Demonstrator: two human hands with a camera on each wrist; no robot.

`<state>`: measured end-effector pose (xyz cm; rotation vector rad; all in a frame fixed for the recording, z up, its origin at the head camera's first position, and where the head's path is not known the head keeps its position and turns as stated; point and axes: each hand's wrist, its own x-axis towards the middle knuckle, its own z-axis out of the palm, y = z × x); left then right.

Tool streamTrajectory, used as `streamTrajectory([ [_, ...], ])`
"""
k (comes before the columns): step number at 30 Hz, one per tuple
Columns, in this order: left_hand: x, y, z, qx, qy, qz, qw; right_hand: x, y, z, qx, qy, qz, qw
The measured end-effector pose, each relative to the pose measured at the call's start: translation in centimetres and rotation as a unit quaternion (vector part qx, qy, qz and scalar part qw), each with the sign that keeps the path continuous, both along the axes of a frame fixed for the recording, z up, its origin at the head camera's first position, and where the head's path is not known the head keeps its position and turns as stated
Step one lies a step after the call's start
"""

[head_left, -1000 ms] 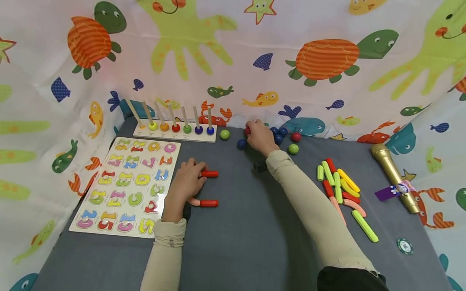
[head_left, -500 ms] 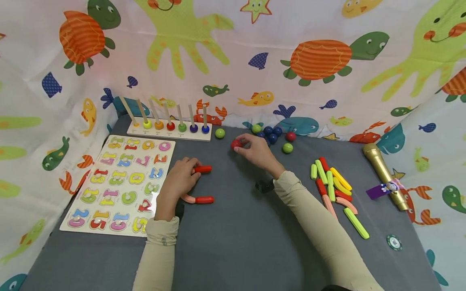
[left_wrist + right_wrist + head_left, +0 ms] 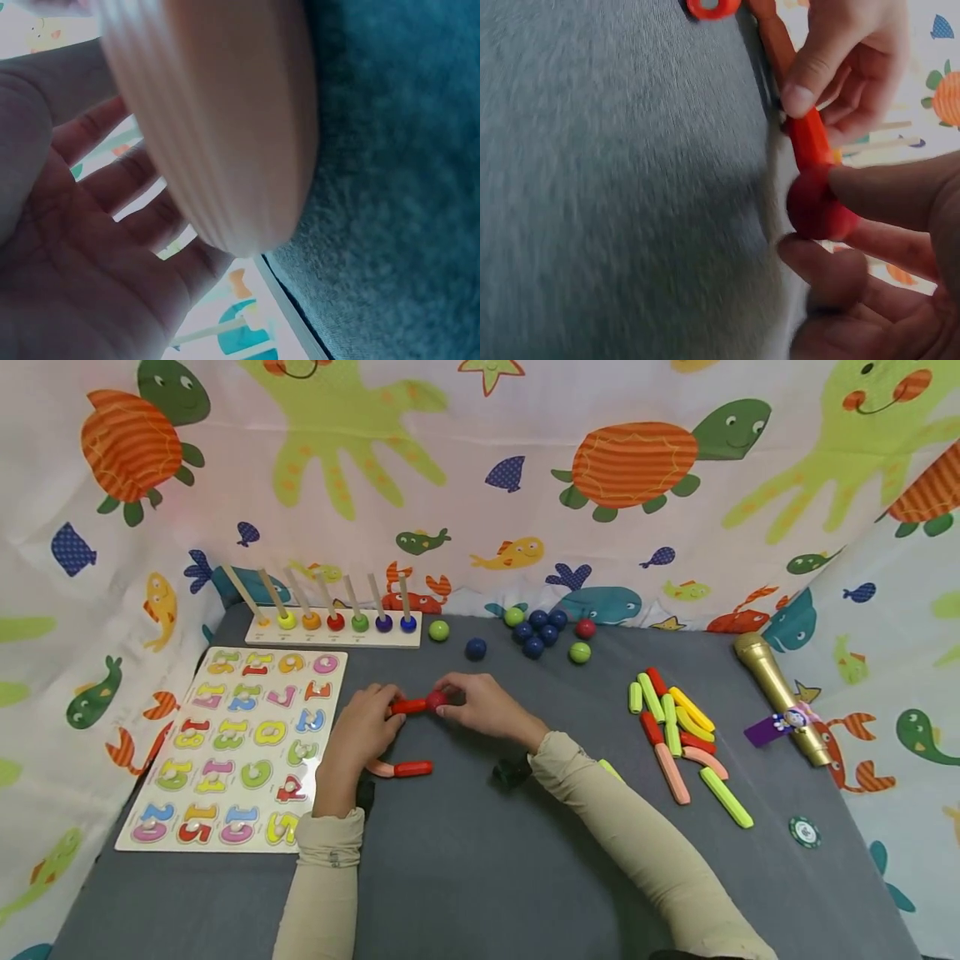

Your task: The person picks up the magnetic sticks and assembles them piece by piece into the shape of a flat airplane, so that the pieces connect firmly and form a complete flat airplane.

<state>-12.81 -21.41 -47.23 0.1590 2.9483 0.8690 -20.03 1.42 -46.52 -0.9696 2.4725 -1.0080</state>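
My left hand pinches a red stick between thumb and fingers, over the right edge of the number board. With thumb and fingertips, my right hand holds a red ball against the stick's right end. In the right wrist view the red ball meets the tip of the red stick, in line with it. A second red stick lies nearer to me, joined to a curved peach piece partly behind my left wrist. A peach piece looms large in the left wrist view.
On the left lies a number puzzle board, with a peg stand behind it. Several balls, including a blue ball, sit at the back. Loose sticks, a gold microphone and a poker chip lie at right.
My right hand has picked the red ball from the group at the back and brought it left and nearer, to the end of the red stick. My left hand has stayed at the stick.
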Motion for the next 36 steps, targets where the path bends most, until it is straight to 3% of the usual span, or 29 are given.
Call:
streamTrajectory([
  [5, 0.0, 0.2, -0.1, 0.003, -0.004, 0.002, 1.0000, -1.0, 2.5, 0.7, -0.020, 0.025, -0.021, 0.9993],
  [8, 0.1, 0.1, -0.1, 0.012, -0.005, 0.004, 0.9999, -2.6, 4.7, 1.7, -0.051, 0.052, -0.075, 0.9946],
  [11, 0.3, -0.2, -0.2, 0.018, -0.007, 0.006, 0.9998, -4.5, 7.0, 2.8, -0.071, 0.080, -0.147, 0.9833],
  [14, 0.4, -0.4, -0.2, 0.024, -0.012, 0.007, 0.9996, -6.4, 9.5, 3.3, -0.073, 0.101, -0.204, 0.9709],
  [17, 1.1, -0.5, 0.1, 0.036, 0.002, 0.004, 0.9994, -8.0, 12.1, 3.4, -0.056, 0.101, -0.234, 0.9653],
  [23, 4.0, -0.2, 1.9, 0.071, 0.003, 0.000, 0.9975, -10.3, 16.6, 3.0, 0.014, 0.041, -0.234, 0.9712],
  [25, 5.2, 0.3, 2.1, 0.056, 0.007, -0.023, 0.9981, -10.7, 17.6, 2.7, 0.043, 0.019, -0.216, 0.9752],
  [27, 6.2, 0.9, 1.7, 0.019, 0.028, -0.058, 0.9978, -11.0, 18.5, 2.2, 0.068, 0.004, -0.201, 0.9773],
  [30, 7.0, 1.6, 0.6, -0.041, 0.080, -0.105, 0.9905, -11.0, 19.7, 1.7, 0.100, 0.022, -0.192, 0.9761],
  [33, 7.4, 1.9, -0.2, -0.075, 0.116, -0.105, 0.9848, -10.6, 20.4, 1.4, 0.105, 0.055, -0.202, 0.9723],
  [36, 7.7, 2.0, -0.7, -0.080, 0.122, -0.092, 0.9850, -9.4, 20.8, 1.4, 0.086, 0.074, -0.231, 0.9665],
])
